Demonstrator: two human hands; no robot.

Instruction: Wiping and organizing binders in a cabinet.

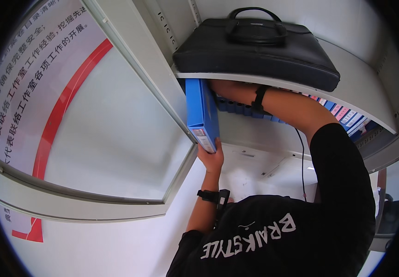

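Observation:
A blue file box stands at the left end of the shelf space, with its labelled spine facing me. My left hand grips its lower front end, thumb on the right side. My right hand reaches in under the upper shelf board, close to the box's right side near its top. Its fingers are hidden by the box and shadow, so I cannot see whether they hold anything. Further in, several blue file boxes stand in a row, partly covered by my right forearm.
A black briefcase lies on the upper board. The glass cabinet door stands at the left. More labelled file boxes fill the right part of the lower shelf. A black cord hangs below my right arm.

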